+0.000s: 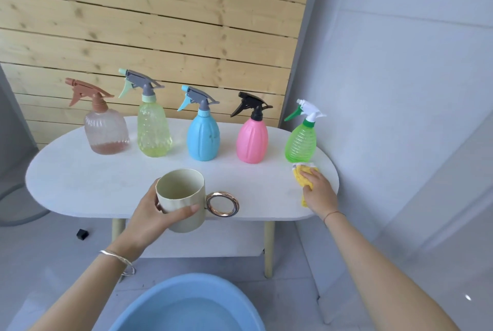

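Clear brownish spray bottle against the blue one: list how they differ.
The clear bottle is see-through and shows a little brownish liquid at its bottom; the blue bottle is opaque, so its fill is hidden. The clear bottle is squat with a brown sprayer; the blue bottle is slimmer with a grey head and blue trigger. Both stand upright on the white table, nozzles pointing left.

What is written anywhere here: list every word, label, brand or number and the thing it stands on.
None: no word, label, brand, number or sign shows on the row of spray bottles, the cream mug in the left hand, the yellow cloth under the right hand, the blue basin or the white table.
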A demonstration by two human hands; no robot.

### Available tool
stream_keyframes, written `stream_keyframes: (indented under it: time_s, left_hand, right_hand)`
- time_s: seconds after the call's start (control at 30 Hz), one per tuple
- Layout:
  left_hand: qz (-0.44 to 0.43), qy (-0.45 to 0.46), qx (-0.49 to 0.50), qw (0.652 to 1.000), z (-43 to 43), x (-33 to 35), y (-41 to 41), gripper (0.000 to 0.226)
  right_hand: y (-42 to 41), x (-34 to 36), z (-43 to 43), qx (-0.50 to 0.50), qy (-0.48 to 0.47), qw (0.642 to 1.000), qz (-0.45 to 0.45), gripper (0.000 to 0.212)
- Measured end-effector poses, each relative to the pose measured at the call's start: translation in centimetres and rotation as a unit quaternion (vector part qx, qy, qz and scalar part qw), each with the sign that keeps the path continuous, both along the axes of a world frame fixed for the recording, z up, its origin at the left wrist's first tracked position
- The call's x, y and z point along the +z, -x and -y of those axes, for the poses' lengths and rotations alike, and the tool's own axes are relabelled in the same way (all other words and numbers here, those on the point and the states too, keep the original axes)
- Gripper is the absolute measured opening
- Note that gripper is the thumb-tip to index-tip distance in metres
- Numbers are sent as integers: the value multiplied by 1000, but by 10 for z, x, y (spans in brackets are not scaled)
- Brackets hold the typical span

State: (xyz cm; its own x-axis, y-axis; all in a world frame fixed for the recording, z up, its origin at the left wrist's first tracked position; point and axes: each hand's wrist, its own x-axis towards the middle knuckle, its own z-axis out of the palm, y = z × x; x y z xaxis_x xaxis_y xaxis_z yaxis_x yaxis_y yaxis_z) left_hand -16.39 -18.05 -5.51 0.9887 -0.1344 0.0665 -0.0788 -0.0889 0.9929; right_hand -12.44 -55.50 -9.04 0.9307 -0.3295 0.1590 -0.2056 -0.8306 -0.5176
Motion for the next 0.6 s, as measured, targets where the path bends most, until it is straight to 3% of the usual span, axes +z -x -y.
stream_keyframes:
  time_s: [0.27,0.6]
  left_hand:
    - [-8,2,-6,1000,22,-2,-1,82]
    - [19,24,-7,1000,68,29,-19,83]
  right_hand:
    - [26,0,41,-57,18,998,-7,54]
    - [80,-5,-42,63,21,998,6,53]
